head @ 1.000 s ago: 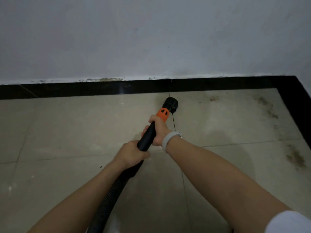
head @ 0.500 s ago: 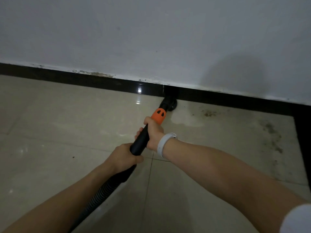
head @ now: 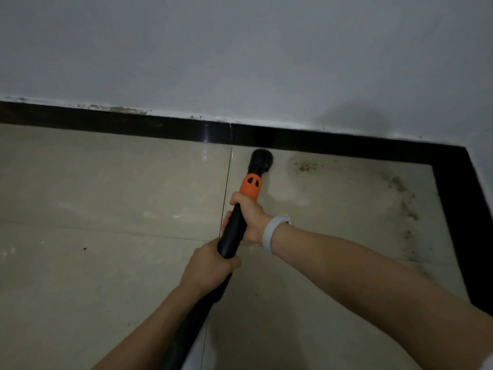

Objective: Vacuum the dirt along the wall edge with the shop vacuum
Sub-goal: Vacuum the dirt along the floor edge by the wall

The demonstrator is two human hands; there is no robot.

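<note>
The person stood facing the white wall (head: 240,49), both arms stretched out over the beige tiled floor (head: 93,196). The right hand (head: 248,220) was wrapped round the black wand (head: 234,231), just below its orange collar (head: 249,186), a white wristband (head: 272,233) on that wrist. The left hand (head: 210,265) gripped the same wand lower down, at about seven o'clock from the right one, fingers curled tight round the tube where it met the ribbed black hose (head: 186,329). The hose ran down and off towards six o'clock.

The wand pointed to roughly twelve o'clock, and its round black nozzle (head: 262,159) sat on the floor just beside the glossy black skirting (head: 133,126) at the foot of the wall, a little right of a tile joint. I could not tell whether it touched the skirting.

At three o'clock from the nozzle lay a small patch of brown dirt (head: 305,166), close to the wall edge. Further round, towards four o'clock, a darker smear of grime (head: 400,193) trailed along the black border strip (head: 458,222) near the corner. A lone dark speck (head: 84,248) lay well apart, out at nine o'clock from the hands.
</note>
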